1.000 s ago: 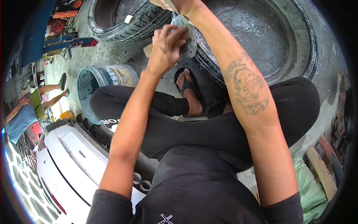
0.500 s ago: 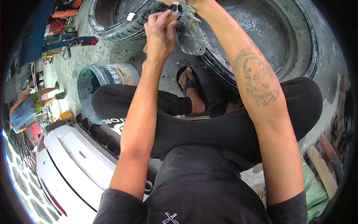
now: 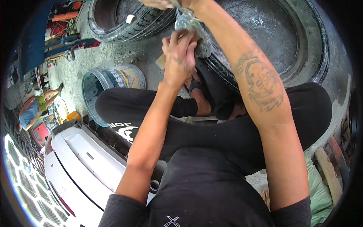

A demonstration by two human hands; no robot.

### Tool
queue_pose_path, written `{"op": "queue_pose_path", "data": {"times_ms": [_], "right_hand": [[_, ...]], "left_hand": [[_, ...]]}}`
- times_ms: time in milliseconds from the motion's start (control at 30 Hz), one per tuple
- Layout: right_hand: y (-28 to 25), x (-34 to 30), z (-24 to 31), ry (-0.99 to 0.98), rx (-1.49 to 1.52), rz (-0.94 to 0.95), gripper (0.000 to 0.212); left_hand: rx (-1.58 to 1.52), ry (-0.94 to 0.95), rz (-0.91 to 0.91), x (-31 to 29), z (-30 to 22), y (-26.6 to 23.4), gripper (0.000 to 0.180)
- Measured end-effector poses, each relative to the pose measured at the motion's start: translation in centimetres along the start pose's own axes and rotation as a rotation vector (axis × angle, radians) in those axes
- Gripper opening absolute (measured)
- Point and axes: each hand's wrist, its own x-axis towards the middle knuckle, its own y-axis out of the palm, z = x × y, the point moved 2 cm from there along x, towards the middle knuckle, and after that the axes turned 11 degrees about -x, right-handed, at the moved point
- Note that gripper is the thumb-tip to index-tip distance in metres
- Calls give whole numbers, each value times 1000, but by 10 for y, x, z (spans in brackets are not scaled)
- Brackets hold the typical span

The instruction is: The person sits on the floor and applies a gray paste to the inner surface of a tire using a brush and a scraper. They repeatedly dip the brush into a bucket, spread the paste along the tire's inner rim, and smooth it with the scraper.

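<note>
My left hand (image 3: 179, 55) is closed around a tan block (image 3: 161, 61), one end of which sticks out beside the wrist. The knuckles lie against a grey, dusty flat part (image 3: 204, 49) with a rounded end. At the top edge, my right hand (image 3: 160, 3) holds the upper end of this part; the picture cuts off some of the hand. Behind the part lies a large tyre (image 3: 223, 70) with a wet, dark surface inside its ring. Another tyre (image 3: 140, 28) rests to its left, a small white piece (image 3: 130, 19) on its tread.
A teal-rimmed bucket (image 3: 85, 94) lies on its side by my left knee. Farther left are a white car body panel (image 3: 90, 143), a blue metal frame (image 3: 34, 41) and another person (image 3: 30, 111). Wooden sticks (image 3: 329, 176) and a green sack (image 3: 317, 185) sit at the right.
My left hand has moved right and down with the tan block, along the grey part. The right hand has shifted slightly left. The view has tilted a little.
</note>
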Motion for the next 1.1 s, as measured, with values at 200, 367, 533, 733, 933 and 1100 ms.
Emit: {"op": "queue_pose_path", "data": {"times_ms": [200,367,533,733,933,1100], "right_hand": [[-10,12,3,-142,170,210,45],[13,12,11,-56,27,2,50],[-20,7,-2,-89,288,228,32],[-12,18,8,-180,302,360,32],[-15,23,-3,-198,135,232,39],[-7,12,-15,-33,149,35,35]], "left_hand": [[44,159,-6,36,35,-1,38],[47,167,21,25,24,-23,35],[29,15,0,10,2,3,27],[17,116,-21,41,32,-8,33],[2,137,18,36,22,-15,33],[13,-55,2,-4,-4,-2,26]]}}
